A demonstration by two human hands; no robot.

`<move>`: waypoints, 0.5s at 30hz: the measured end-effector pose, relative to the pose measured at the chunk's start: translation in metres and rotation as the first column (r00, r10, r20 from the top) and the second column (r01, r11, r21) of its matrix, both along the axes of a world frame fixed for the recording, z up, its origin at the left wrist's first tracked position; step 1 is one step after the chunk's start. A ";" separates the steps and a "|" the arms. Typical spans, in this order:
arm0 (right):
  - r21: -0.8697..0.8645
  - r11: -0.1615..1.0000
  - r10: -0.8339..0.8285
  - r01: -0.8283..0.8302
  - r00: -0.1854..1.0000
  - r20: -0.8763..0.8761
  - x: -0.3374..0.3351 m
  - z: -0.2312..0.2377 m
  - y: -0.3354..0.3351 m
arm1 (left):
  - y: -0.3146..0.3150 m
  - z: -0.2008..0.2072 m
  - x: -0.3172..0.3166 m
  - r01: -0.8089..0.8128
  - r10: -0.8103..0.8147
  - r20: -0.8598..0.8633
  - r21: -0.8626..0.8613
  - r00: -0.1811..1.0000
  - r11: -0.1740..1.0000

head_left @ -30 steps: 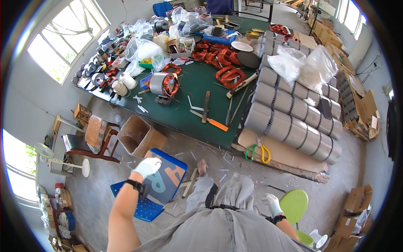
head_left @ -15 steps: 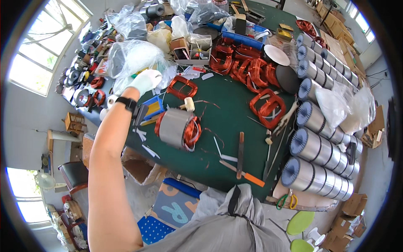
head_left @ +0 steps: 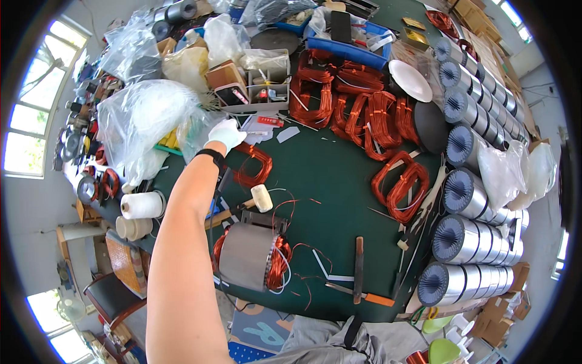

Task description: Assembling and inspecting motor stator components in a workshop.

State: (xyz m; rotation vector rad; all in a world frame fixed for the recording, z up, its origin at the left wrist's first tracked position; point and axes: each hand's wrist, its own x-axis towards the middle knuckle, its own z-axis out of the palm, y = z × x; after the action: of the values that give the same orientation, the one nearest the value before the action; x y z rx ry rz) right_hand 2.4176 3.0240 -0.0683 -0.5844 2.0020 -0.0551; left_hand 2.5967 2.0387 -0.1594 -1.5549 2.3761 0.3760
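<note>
My left hand (head_left: 227, 134), in a white glove with a black band at the wrist, is stretched over the bench with its fingers curled. A slim white pen-like stick (head_left: 257, 133) lies at its fingertips; whether the fingers grip it is unclear. Just below the hand lies a loop of red copper wire (head_left: 253, 165). Nearer to me stands a grey stator core (head_left: 244, 255) with copper windings (head_left: 279, 262) coming out of its end. A mallet with a pale head (head_left: 261, 198) rests behind it. My right hand is out of view.
Copper coils (head_left: 383, 118) lie at the back beside a blue bin (head_left: 348, 51). Silver wire spools (head_left: 464, 239) line the right edge. Plastic bags (head_left: 151, 115) and a divided box (head_left: 267, 77) stand back left. A flat bar (head_left: 358, 267) and an orange-handled tool (head_left: 379, 299) lie in front.
My view has shifted, with the bench appearing closer. My left hand has moved right, from beside the plastic bags to the papers behind the copper loop.
</note>
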 end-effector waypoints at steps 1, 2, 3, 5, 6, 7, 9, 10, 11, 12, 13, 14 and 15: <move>-0.011 1.000 0.014 -0.014 1.000 -0.006 0.002 0.003 0.002 | 0.002 -0.002 0.000 0.011 -0.011 -0.059 -0.003 0.998 1.000; -0.038 0.999 0.039 -0.040 0.999 -0.012 0.003 0.005 0.005 | -0.001 -0.011 0.001 0.026 -0.032 -0.107 -0.054 0.994 0.998; -0.083 0.993 0.088 -0.090 0.996 -0.022 0.002 0.007 0.011 | -0.005 -0.013 0.004 0.032 -0.038 -0.111 -0.053 0.993 0.998; -0.249 0.929 0.257 -0.273 0.962 -0.096 0.000 0.007 0.010 | -0.010 -0.010 0.012 -0.012 0.023 -0.379 0.030 0.925 0.999; -0.214 0.965 0.144 -0.153 0.988 -0.056 -0.002 0.005 0.003 | -0.008 -0.006 0.020 -0.016 -0.027 -0.469 -0.088 0.883 0.996; -0.236 0.970 0.053 -0.058 0.998 -0.025 -0.007 0.006 -0.028 | -0.017 -0.002 0.041 -0.072 0.038 -0.550 -0.041 0.835 0.997; -0.260 0.957 -0.133 0.133 0.991 0.018 -0.014 0.029 -0.109 | -0.011 0.017 0.047 -0.270 0.485 -0.683 0.404 0.546 0.874; -0.288 0.937 -0.192 0.196 0.981 0.042 -0.018 0.040 -0.143 | -0.009 0.031 0.052 -0.266 0.484 -0.682 0.406 0.548 0.874; -0.311 0.918 -0.237 0.245 0.969 0.065 -0.022 0.054 -0.174 | -0.009 0.048 0.058 -0.263 0.531 -0.712 0.462 0.459 0.847; -0.313 0.917 -0.240 0.247 0.969 0.063 -0.026 0.062 -0.199 | -0.005 0.063 0.061 -0.254 0.575 -0.731 0.516 0.367 0.818; -0.288 0.894 -0.320 0.343 0.939 0.122 -0.030 0.068 -0.219 | 0.000 0.078 0.062 -0.252 0.573 -0.733 0.514 0.367 0.820; -0.257 0.865 -0.394 0.430 0.901 0.182 -0.033 0.072 -0.232 | 0.006 0.094 0.065 -0.221 0.554 -0.762 0.507 0.337 0.833; -0.259 0.865 -0.394 0.431 0.901 0.183 -0.035 0.068 -0.234 | 0.013 0.109 0.066 -0.187 0.533 -0.788 0.500 0.306 0.846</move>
State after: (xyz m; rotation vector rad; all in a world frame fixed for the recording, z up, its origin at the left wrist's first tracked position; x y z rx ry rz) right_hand 2.3823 2.7903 -0.0003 -0.3127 1.9765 -0.6485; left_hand 2.6623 2.0513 -0.0502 -2.0113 2.2541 2.1552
